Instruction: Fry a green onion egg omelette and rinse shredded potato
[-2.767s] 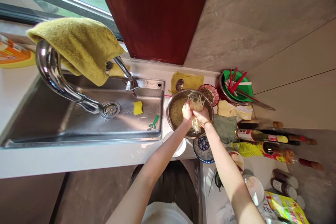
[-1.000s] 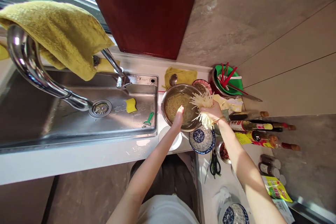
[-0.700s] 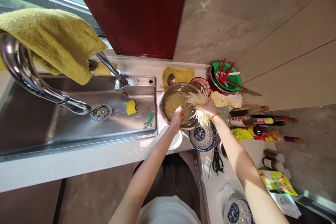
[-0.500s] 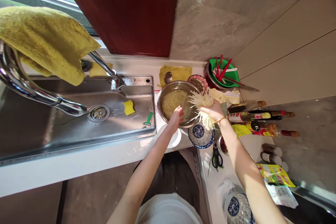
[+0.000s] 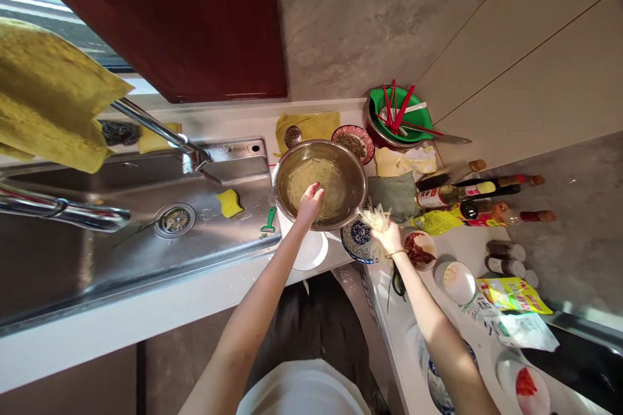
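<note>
A bunch of pale shredded potato (image 5: 374, 217) is gripped in my right hand (image 5: 389, 238), over the blue-patterned bowl (image 5: 359, 233). Some shreds hang down below the fingers. My left hand (image 5: 310, 203) is over the near part of the steel basin (image 5: 360, 172), its fingers loosely apart with nothing visible in them. Inside the basin, more potato shreds (image 5: 304, 181) lie in cloudy water. A white bowl (image 5: 311, 251) sits at the counter edge, partly beneath my left forearm. Black-handled scissors (image 5: 398, 280) are partly hidden by my right wrist.
Left of the basin is the sink (image 5: 131, 207) with a yellow sponge (image 5: 229, 203) and green peeler (image 5: 268, 221). A patterned dish (image 5: 354, 142) and green colander (image 5: 403, 120) stand behind. Sauce bottles (image 5: 452, 194) and a bowl of dark red food (image 5: 419, 249) are at right.
My right hand has moved with the shredded potato from the basin's right rim toward me, over the blue-patterned bowl. My left hand stays at the basin. The view has shifted right.
</note>
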The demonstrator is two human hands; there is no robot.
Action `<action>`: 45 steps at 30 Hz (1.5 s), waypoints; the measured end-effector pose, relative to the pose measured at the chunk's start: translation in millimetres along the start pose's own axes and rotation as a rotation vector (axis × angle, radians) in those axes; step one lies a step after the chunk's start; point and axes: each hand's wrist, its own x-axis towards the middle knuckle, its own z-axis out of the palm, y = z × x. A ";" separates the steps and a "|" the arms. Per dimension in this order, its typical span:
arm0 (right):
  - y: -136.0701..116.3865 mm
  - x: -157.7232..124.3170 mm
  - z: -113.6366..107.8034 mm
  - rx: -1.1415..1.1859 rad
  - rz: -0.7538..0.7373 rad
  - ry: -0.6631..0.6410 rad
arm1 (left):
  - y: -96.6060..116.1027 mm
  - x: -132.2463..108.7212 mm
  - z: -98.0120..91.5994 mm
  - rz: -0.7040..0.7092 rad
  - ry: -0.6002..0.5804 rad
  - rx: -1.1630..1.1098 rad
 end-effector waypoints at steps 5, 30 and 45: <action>-5.3 1.6 25.7 -0.158 -0.028 -0.029 | -13.4 4.6 -4.9 0.103 0.024 0.257; 2.5 6.0 12.1 -0.031 -0.219 -0.084 | -3.9 -2.9 -10.1 0.195 0.053 0.335; -158.7 170.9 91.9 -0.283 -0.468 -0.218 | 11.4 89.5 -25.9 0.191 0.101 0.256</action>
